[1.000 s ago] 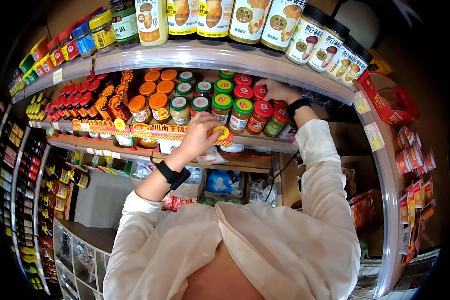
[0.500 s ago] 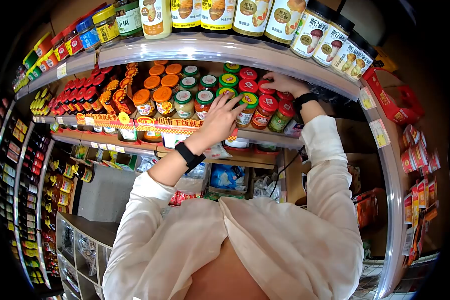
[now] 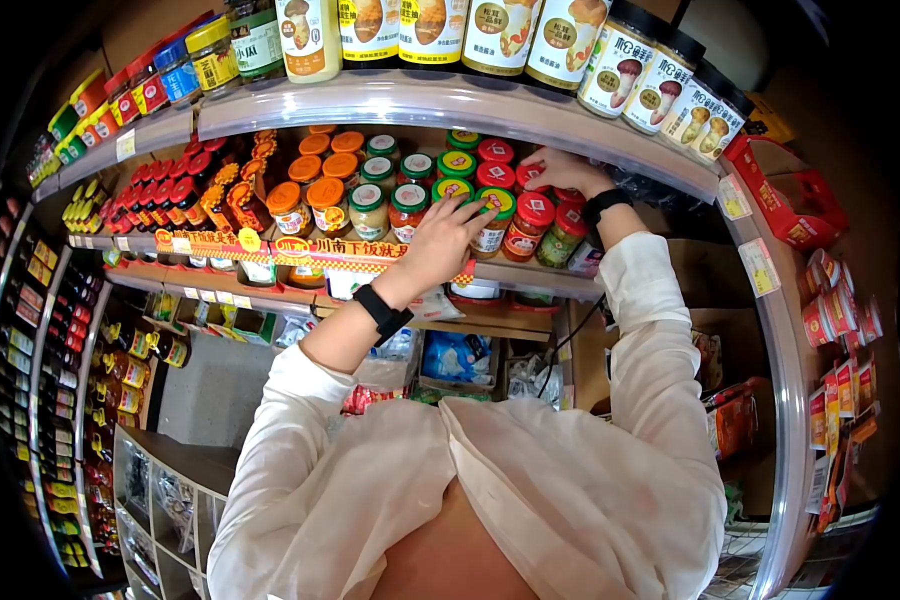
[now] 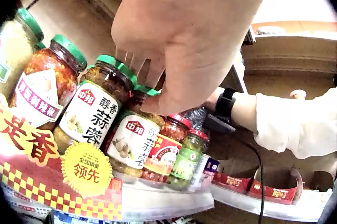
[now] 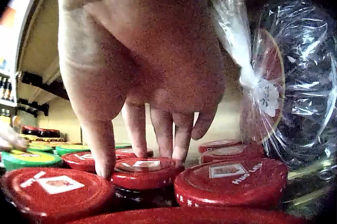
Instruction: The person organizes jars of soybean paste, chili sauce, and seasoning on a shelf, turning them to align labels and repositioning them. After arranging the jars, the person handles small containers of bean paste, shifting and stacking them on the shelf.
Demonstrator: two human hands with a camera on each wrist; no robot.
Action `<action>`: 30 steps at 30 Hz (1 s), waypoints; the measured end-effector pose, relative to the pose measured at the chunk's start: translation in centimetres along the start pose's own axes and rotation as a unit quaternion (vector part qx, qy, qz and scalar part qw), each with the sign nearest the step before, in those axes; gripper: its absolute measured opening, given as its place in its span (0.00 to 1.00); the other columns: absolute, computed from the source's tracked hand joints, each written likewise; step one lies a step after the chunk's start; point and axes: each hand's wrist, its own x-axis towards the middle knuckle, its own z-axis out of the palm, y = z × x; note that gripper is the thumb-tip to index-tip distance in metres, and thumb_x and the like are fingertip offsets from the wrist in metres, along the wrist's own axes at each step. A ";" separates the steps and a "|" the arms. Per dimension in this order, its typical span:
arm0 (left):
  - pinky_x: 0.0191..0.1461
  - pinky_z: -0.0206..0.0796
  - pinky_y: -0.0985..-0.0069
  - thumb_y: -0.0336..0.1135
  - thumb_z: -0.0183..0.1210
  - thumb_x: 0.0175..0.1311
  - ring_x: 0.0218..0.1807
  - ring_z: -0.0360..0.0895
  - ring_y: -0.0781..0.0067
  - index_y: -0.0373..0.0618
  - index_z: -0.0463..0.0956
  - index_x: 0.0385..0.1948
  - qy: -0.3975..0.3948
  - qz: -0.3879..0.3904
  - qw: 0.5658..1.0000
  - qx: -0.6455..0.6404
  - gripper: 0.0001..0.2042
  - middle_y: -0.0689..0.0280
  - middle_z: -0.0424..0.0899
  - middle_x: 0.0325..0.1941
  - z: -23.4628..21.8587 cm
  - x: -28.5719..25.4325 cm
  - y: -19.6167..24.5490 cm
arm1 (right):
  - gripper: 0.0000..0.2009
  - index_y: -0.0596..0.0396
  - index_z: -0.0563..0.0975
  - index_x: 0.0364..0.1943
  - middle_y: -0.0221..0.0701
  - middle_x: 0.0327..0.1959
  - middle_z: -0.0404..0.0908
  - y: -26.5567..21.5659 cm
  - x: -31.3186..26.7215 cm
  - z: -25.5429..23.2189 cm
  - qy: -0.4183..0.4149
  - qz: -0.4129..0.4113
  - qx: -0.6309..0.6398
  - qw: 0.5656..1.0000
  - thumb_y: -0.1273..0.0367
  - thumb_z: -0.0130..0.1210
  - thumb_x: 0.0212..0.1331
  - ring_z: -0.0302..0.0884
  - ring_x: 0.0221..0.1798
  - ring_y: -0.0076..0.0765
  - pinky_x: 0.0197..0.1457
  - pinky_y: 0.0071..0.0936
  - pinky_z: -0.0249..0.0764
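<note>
My left hand (image 3: 440, 250) reaches over the front row of jars, its fingers spread and resting on green-and-yellow lids. In the left wrist view, the thumb of that hand (image 4: 168, 39) lies at the lid of a garlic sauce jar (image 4: 134, 138); another garlic sauce jar (image 4: 87, 110) stands beside it. My right hand (image 3: 567, 172) is farther back among the red-lidded jars. The right wrist view shows this hand (image 5: 142, 66) pinching a red-lidded jar (image 5: 147, 174), with thumb at the lid's left edge and fingertips at its far side. Its body is mostly hidden by neighbouring lids.
Red-lidded jars (image 5: 231, 182) crowd around the right hand, and a plastic-wrapped dark bundle (image 5: 300, 76) sits beside them. An upper shelf edge (image 3: 450, 100) with bottles runs above both hands. Orange-lidded jars (image 3: 326, 200) stand left. A printed strip (image 3: 360, 250) lines the front.
My left hand has moved up and right from the shelf's front edge onto the green-and-yellow lids. My right hand stays among the red-lidded jars. The view has shifted slightly.
</note>
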 end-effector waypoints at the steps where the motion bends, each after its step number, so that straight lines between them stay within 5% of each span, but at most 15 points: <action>1: 0.72 0.59 0.56 0.21 0.59 0.49 0.66 0.67 0.49 0.49 0.71 0.64 -0.001 0.000 1.000 0.000 0.33 0.60 0.73 0.67 0.0 0.0 0.0 | 0.30 0.53 0.79 0.58 0.43 0.56 0.80 0.3 0.0 0.1 0.000 0.000 0.001 1.000 0.62 0.72 0.46 0.76 0.60 0.42 0.63 0.32 0.69; 4: 0.71 0.59 0.56 0.20 0.58 0.49 0.66 0.67 0.49 0.50 0.71 0.65 -0.008 0.002 1.000 -0.002 0.34 0.60 0.73 0.67 -0.2 0.1 0.1 | 0.28 0.52 0.79 0.57 0.43 0.56 0.80 0.4 -0.5 0.0 -0.004 -0.019 0.001 1.000 0.60 0.70 0.50 0.76 0.60 0.41 0.63 0.32 0.69; 9: 0.72 0.58 0.56 0.20 0.57 0.48 0.66 0.67 0.49 0.50 0.70 0.65 -0.002 0.003 1.000 0.000 0.35 0.60 0.73 0.67 -0.1 0.0 0.0 | 0.26 0.55 0.80 0.55 0.43 0.54 0.82 3.3 1.0 -0.1 0.143 -0.030 0.020 0.989 0.50 0.61 0.60 0.79 0.57 0.42 0.61 0.34 0.72; 15: 0.73 0.57 0.56 0.19 0.56 0.48 0.67 0.67 0.48 0.49 0.70 0.65 -0.010 0.002 1.000 -0.006 0.34 0.59 0.73 0.67 0.0 0.1 0.0 | 0.29 0.62 0.81 0.51 0.46 0.50 0.84 0.7 -0.4 0.8 0.085 0.006 -0.059 0.995 0.52 0.68 0.51 0.82 0.51 0.45 0.56 0.35 0.75; 19: 0.73 0.57 0.56 0.19 0.56 0.48 0.67 0.67 0.48 0.49 0.70 0.65 -0.017 -0.006 1.000 -0.005 0.34 0.58 0.73 0.67 0.0 -0.1 -0.1 | 0.30 0.64 0.81 0.51 0.48 0.51 0.83 -0.5 -0.3 0.3 0.037 0.013 -0.002 0.999 0.56 0.71 0.46 0.82 0.52 0.44 0.57 0.35 0.74; 29: 0.74 0.56 0.55 0.19 0.57 0.48 0.68 0.66 0.48 0.47 0.69 0.65 -0.023 -0.004 1.000 -0.008 0.35 0.56 0.72 0.67 -0.3 -0.1 0.1 | 0.27 0.59 0.79 0.54 0.43 0.53 0.83 -0.1 -0.1 0.2 0.024 0.008 -0.041 0.999 0.59 0.68 0.51 0.79 0.57 0.41 0.61 0.32 0.72; 30: 0.74 0.56 0.56 0.19 0.57 0.48 0.68 0.66 0.48 0.46 0.69 0.65 -0.030 -0.005 0.999 -0.008 0.34 0.55 0.72 0.67 -0.4 0.0 0.0 | 0.25 0.57 0.79 0.55 0.41 0.52 0.83 -0.1 0.3 0.5 0.075 -0.016 0.005 0.997 0.59 0.66 0.54 0.79 0.56 0.40 0.60 0.32 0.72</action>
